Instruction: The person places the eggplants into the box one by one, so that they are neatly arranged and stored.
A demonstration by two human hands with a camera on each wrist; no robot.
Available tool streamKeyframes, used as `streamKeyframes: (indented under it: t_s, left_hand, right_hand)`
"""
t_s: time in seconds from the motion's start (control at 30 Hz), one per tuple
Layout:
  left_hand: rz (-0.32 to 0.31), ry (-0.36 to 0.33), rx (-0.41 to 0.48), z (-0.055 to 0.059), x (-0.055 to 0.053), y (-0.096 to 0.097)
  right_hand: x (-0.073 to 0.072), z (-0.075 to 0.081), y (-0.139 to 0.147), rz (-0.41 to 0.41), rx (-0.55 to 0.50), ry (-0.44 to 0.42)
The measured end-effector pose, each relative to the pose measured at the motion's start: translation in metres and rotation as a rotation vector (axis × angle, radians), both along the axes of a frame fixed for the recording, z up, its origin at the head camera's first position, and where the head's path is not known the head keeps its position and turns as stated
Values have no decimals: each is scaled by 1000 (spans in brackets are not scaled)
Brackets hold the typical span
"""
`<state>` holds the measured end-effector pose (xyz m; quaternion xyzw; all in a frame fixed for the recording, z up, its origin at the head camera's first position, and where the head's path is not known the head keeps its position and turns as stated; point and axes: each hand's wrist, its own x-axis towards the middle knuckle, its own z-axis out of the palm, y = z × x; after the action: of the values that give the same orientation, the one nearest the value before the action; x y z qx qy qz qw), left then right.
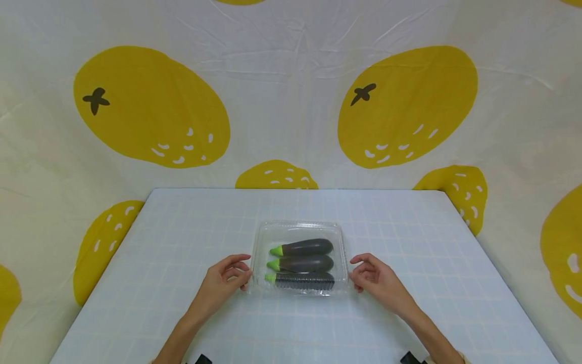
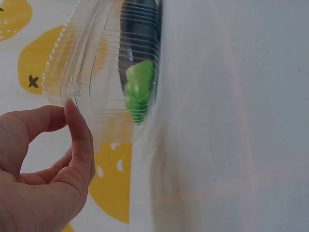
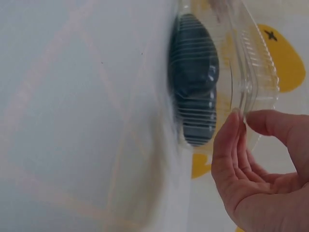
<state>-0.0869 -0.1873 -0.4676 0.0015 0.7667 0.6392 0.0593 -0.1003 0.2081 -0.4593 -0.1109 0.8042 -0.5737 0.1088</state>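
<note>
A clear plastic clamshell box (image 1: 297, 230) lies on the table with its lid down over the base. Through the plastic show three dark eggplants with green stem ends: a far eggplant (image 1: 309, 246), a middle eggplant (image 1: 308, 263) and a near eggplant (image 1: 305, 281) seen through the ribbed front wall. At the box's left edge, my left hand (image 1: 226, 279) pinches the rim between thumb and finger. On the opposite edge my right hand (image 1: 379, 283) pinches the rim, its thumb (image 3: 268, 121) on the lid side and its fingertips (image 3: 227, 130) on the base side.
The white table (image 1: 191, 217) has a pale grid pattern and surrounds the box. Behind it hangs a light curtain (image 1: 282, 101) printed with large yellow fruit. Dark wrist-camera parts show at the lower edge of the head view.
</note>
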Motion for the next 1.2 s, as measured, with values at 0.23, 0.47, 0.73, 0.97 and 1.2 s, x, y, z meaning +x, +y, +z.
streamKeyframes:
  t_s: [0.23, 0.47, 0.73, 0.97, 1.2]
  left_hand:
    - [-127, -18, -29, -7, 0, -7]
    - [-331, -24, -39, -9, 2, -14]
    - [-501, -23, 42, -14, -1, -16]
    - [-529, -67, 60, -16, -2, -19]
    - [-510, -96, 69, -17, -3, -16]
  right_hand:
    - [4, -3, 5, 69, 13, -3]
    - [5, -4, 14, 201, -23, -111]
    - [1, -11, 14, 335, -69, -153]
    - [1, -14, 11, 409, -169, -232]
    - [-1, -19, 12, 331, -150, -240]
